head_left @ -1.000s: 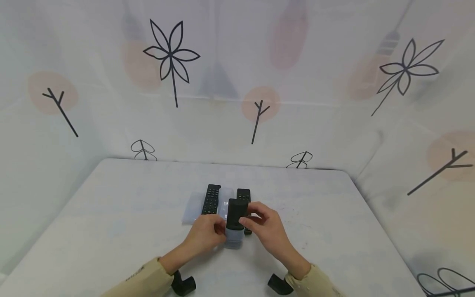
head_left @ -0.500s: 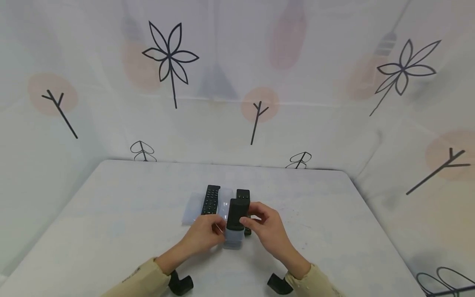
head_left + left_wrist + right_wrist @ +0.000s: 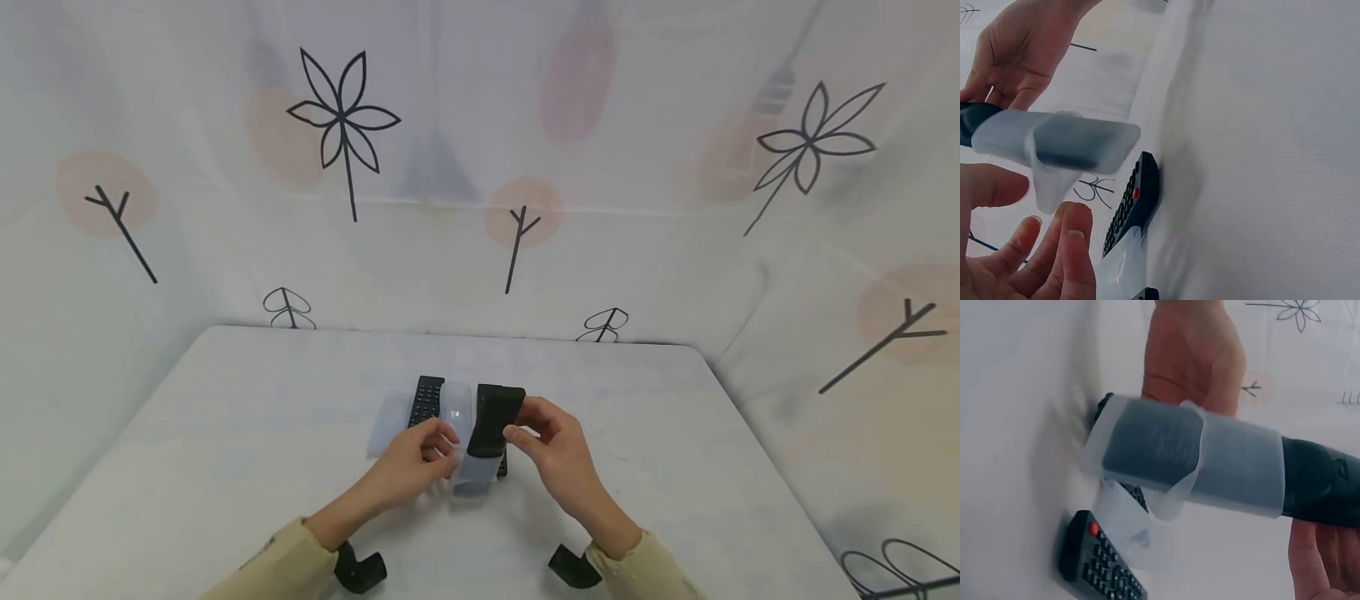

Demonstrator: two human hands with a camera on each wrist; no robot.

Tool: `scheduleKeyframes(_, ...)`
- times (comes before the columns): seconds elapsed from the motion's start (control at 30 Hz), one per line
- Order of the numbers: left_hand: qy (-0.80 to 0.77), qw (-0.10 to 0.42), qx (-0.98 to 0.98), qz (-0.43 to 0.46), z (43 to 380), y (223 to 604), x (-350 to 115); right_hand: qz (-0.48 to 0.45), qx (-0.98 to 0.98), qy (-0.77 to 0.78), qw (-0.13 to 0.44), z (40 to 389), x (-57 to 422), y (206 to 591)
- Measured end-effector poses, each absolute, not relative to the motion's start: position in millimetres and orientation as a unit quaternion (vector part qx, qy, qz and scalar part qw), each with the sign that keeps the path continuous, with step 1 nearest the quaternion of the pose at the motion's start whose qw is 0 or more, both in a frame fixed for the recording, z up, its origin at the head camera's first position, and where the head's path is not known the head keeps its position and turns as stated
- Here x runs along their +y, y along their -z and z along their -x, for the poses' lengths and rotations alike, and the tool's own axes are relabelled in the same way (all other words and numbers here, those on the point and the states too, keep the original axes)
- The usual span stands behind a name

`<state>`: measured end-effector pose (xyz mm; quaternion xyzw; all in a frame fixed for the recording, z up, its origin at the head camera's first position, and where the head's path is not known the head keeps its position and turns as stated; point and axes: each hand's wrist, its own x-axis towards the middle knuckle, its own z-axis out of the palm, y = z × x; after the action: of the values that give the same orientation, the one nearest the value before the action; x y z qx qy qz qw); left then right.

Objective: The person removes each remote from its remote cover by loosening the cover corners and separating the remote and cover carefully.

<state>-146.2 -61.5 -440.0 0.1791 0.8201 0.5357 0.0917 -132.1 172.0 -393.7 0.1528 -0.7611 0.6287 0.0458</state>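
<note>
My right hand [image 3: 555,450] pinches a black remote control [image 3: 497,417] at its upper end, back side showing, tilted over the table. A translucent sleeve [image 3: 1241,459] covers the remote's lower part, with a loose flap at mid-length. Close beside the sleeve, my left hand [image 3: 412,454] has loosely bent, spread fingers. In the left wrist view, the left thumb and fingers [image 3: 1077,250] stand apart on either side of the flap, holding nothing.
A second remote [image 3: 426,400] lies farther back on the white table [image 3: 262,433], beside flat translucent sleeves [image 3: 386,421]. Another remote [image 3: 1107,569] lies on the table behind the held one. Printed cloth [image 3: 435,275] hangs around the table.
My right hand has moved slightly up and right, tilting the remote and sleeve to the right. The left fingers have loosened and come away from the sleeve's edge.
</note>
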Motion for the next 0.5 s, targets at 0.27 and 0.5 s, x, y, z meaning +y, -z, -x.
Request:
scheduleKeyframes(0.27,-0.537,0.125,0.818,-0.166,148,435,-61,-0.199,-0.749,-0.631,0.048,131,178,387)
scheduleKeyframes(0.5,-0.557,0.173,0.794,-0.172,147,432,-60,-0.260,-0.735,-0.621,0.081,131,183,383)
